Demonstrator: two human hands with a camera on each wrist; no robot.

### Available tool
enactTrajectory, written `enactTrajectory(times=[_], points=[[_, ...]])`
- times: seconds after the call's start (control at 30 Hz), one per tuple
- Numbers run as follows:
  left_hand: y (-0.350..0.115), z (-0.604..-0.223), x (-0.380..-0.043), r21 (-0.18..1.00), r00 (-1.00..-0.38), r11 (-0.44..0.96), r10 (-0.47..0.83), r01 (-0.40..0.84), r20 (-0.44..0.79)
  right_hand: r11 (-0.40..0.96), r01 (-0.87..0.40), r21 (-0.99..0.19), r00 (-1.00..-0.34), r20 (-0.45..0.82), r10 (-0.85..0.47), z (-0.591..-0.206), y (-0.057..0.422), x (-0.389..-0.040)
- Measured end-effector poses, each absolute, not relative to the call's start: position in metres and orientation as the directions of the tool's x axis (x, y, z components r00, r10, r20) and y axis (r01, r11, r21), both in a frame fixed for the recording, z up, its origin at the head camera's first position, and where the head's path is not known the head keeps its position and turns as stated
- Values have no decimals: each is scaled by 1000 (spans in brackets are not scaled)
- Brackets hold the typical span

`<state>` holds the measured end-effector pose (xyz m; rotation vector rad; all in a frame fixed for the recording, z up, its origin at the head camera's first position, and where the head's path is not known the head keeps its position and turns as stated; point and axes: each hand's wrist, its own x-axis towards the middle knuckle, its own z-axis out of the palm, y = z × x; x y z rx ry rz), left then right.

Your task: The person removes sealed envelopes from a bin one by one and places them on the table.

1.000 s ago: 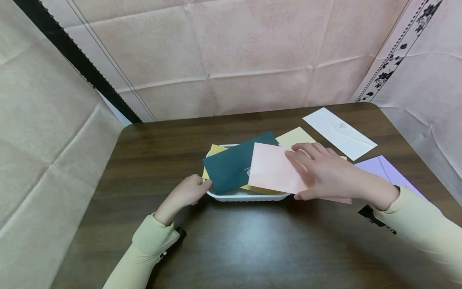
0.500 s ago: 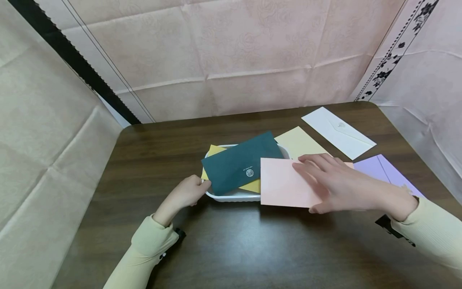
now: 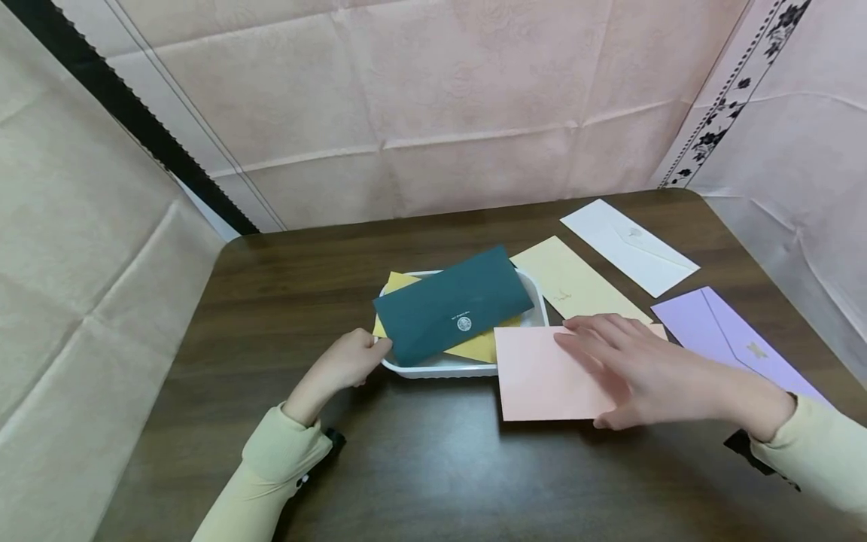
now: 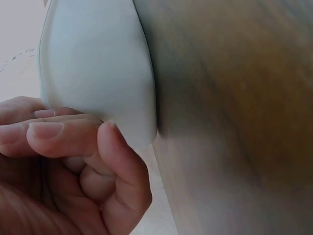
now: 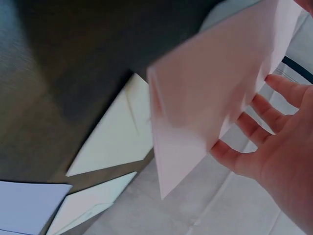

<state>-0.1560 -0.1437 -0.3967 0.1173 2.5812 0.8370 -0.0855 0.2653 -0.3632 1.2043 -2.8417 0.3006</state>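
My right hand (image 3: 653, 373) holds a pink envelope (image 3: 542, 380) by its opposite long edges, thumb on the near side and fingers on the far side. In the right wrist view the pink envelope (image 5: 210, 73) is lifted above the table. A white tray (image 3: 440, 372) stands in mid-table. My left hand (image 3: 339, 367) grips its left end; the left wrist view shows curled fingers against the tray's wall (image 4: 93, 58). A dark green envelope (image 3: 433, 305) lies slanted across the tray, on top of a yellow envelope (image 3: 477, 348).
Right of the tray lie a cream envelope (image 3: 572, 275), a white envelope (image 3: 626, 245) and a lilac envelope (image 3: 728, 335). The dark wooden table (image 3: 406, 467) has a back edge in front of a pale patterned cloth (image 3: 460, 113). More cloth hangs at both sides.
The pink envelope, held in my right hand, has moved from over the tray toward the right and nearer to me, uncovering more of the green envelope and tray. My left hand stays put.
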Motion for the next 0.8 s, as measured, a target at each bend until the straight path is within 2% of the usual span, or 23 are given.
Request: enactTrajectory(times=[0.33,0.8], points=[[-144,-398,-156,581,-907,812,209,-47,-365,664,-728,-169,-684,111,-721,-381,272,-72],[-143,-398,-156,574,-907,817,201,-52,-369,682,-709,-180,-704,135,-697,-391,282,-61]])
